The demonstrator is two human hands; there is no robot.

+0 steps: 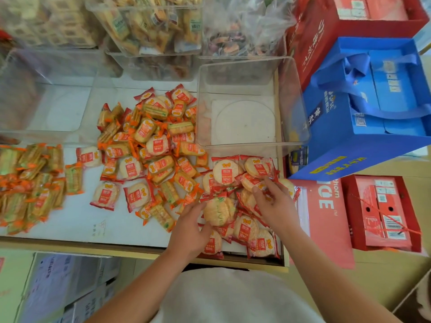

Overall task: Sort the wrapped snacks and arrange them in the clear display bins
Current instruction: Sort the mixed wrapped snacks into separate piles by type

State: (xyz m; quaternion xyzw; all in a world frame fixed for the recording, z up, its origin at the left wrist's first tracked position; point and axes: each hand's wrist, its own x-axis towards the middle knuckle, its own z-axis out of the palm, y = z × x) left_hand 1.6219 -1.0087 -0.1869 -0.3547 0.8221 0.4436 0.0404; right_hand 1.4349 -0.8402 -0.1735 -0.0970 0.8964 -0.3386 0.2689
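- My left hand (pixel 189 227) is just in front of the empty clear bin (pixel 245 66), at the near edge of the tabletop (pixel 77 220). Its fingers (pixel 198 207) and thumb are narrowed on the left rim of a face-down packet (pixel 220 212), a pale, bumpy disc seen through crinkly film.
- My right hand (pixel 272 206) is also in front of the bin, a little nearer to it. Its fingertips pinch the red edge of a face-up packet (pixel 253 181).
- Both packets belong to the round rice-cracker pile (pixel 225 172), which lies just in front of the bin. I judge I am gathering these here because they are all one kind and the bin they suit is close by, with nothing in it yet.
- The round packets are flat, slippery and overlapping, with red-and-white labels and sealed, crimped ends. They should stack neatly but slide easily, so I hold them by the rim.
- Left of the bin is the mixed heap (pixel 154 145). Round discs are jumbled there with oblong orange-ended packets of ridged, golden biscuits, which need sorting.
- Far to the left of the bin sits a pile of the oblong biscuit packets (pixel 30 183), apparently sorted already.
- Behind the bin stand filled clear bins (pixel 149 24), stiff and glossy, with packets packed inside.
- Right of the bin is a blue gift box (pixel 373 101) of smooth card with ribbon handles.
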